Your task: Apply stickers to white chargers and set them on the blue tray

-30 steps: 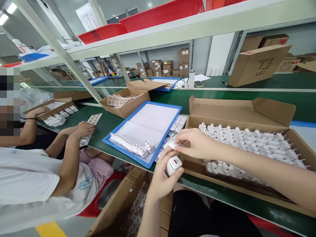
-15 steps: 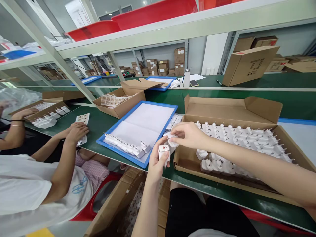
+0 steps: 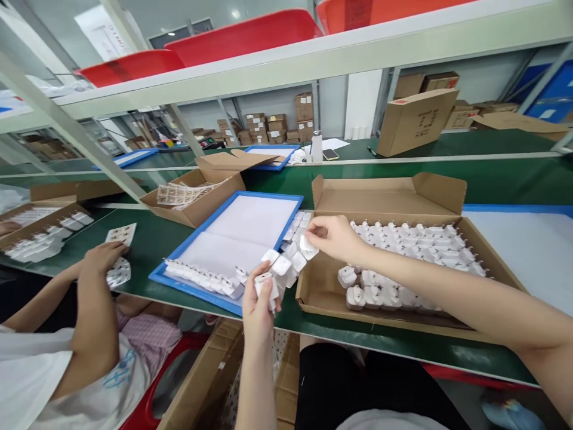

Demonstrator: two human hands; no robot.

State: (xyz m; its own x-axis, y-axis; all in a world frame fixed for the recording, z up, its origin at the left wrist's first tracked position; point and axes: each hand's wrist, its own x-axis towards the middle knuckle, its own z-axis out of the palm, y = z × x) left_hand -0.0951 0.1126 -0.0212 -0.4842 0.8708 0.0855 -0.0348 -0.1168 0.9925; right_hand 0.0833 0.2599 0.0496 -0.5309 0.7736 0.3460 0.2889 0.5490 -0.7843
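My left hand (image 3: 258, 304) is closed around a white plug charger (image 3: 267, 289) above the table's front edge. More white chargers (image 3: 282, 264) cluster just beyond those fingers; whether the hand holds some of them I cannot tell. With thumb and fingers, my right hand (image 3: 333, 236) pinches another white charger (image 3: 308, 247) by its edge, over the gap between tray and carton. The open carton (image 3: 326, 294) on the right holds rows of chargers with their pins up. A blue-rimmed tray (image 3: 197, 291) on the left carries a line of chargers along its near side.
At left, a co-worker's hand (image 3: 101, 258) rests by a sticker sheet (image 3: 120, 234). An open box (image 3: 210, 200) of sheets stands behind the tray. Overhead runs a shelf (image 3: 268, 68) with red bins (image 3: 250, 37). A bottle (image 3: 317, 147) stands at the back.
My hands have moved apart, the right one now pinching a charger by itself. The left hand's charger has tilted. The whole view has shifted, so the surroundings appear further left.
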